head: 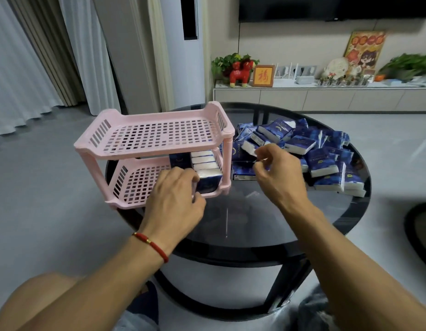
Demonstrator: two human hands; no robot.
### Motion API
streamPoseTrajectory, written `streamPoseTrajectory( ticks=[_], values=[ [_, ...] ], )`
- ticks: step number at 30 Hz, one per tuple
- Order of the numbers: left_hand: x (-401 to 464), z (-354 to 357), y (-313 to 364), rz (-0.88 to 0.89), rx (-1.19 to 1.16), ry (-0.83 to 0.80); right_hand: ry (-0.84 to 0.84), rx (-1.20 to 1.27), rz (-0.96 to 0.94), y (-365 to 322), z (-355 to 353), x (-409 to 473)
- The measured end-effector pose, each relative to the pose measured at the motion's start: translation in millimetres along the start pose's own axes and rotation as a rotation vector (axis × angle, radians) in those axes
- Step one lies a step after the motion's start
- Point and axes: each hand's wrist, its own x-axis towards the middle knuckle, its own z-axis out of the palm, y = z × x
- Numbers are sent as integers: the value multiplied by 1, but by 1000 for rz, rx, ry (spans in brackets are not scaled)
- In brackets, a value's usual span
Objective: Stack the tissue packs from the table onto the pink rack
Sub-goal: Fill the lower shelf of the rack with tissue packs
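now the left hand (pixel 176 199) grips the nearest tissue pack (pixel 208 180) at the front of a row (pixel 204 161) standing on edge at the right end of the lower shelf of the pink rack (pixel 150 139), which sits on the round dark glass table (pixel 231 220). beside the rack, the right hand (pixel 276 173) hovers over the heap of blue tissue packs (pixel 314 151), fingers loosely curled; i cannot tell whether it holds one.

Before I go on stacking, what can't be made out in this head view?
- Left hand covers its grip on the front tissue pack.
- The pink rack top shelf hides the lower row's back.
- Right hand: fingertips blurred, hold unclear.
- Pile count unreadable.
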Motion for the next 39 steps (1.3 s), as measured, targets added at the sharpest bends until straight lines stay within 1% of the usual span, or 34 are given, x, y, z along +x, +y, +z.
streamPoseTrajectory(
  ticks=[2, 4, 7, 9, 12, 15, 21, 22, 24, 25, 26, 27, 28, 30, 31, 32, 33, 34, 35, 37, 39],
  values=[
    [3, 0, -2, -22, -5, 27, 102, -126, 3, 15, -11, 10],
    [6, 1, -6, -44, -19, 25, 127, -275, 17, 27, -18, 19],
    [6, 2, -8, -57, -42, 13, 71, -468, 49, 39, -16, 29],
    [5, 2, -5, -38, -81, 15, 26, -507, 84, 48, -13, 34],
    [4, 4, -1, -8, -139, -1, 61, -509, 65, 56, -12, 36],
    [3, 9, 1, -4, -127, -34, 137, -506, -18, 55, -16, 33],
    [6, 8, -2, -37, -111, -46, 194, -404, -143, 53, -32, 23],
    [6, 9, -2, -23, -96, -12, 223, -367, -167, 51, -35, 21],
    [4, 10, 1, 73, -89, 96, 293, -275, -214, 43, -41, 16],
    [4, 11, 5, 133, -120, 147, 302, -217, -236, 37, -44, 10],
    [3, 11, 10, 164, -205, 165, 279, -149, -267, 30, -47, 3],
    [2, 13, 16, 141, -355, 130, 230, -90, -317, 22, -49, -7],
    [0, 14, 23, 61, -555, 30, 161, -52, -382, 15, -50, -19],
    [-3, 18, 39, -187, -1051, -257, -14, -37, -524, 3, -49, -44],
    [-5, 23, 46, -315, -1263, -359, -99, -44, -593, 1, -47, -55],
    [-7, 26, 51, -425, -1398, -410, -174, -40, -637, 2, -47, -61],
    [-7, 29, 54, -497, -1443, -425, -241, -21, -631, 3, -48, -64],
    [-7, 32, 55, -540, -1431, -420, -282, 3, -585, 5, -51, -63],
    [-7, 35, 56, -566, -1410, -409, -284, 10, -537, 9, -53, -60],
    [-6, 38, 55, -593, -1379, -390, -172, -90, -472, 26, -54, -44],
    [-5, 39, 55, -607, -1362, -367, -90, -354, -364, 48, -51, -21]
  ],
)
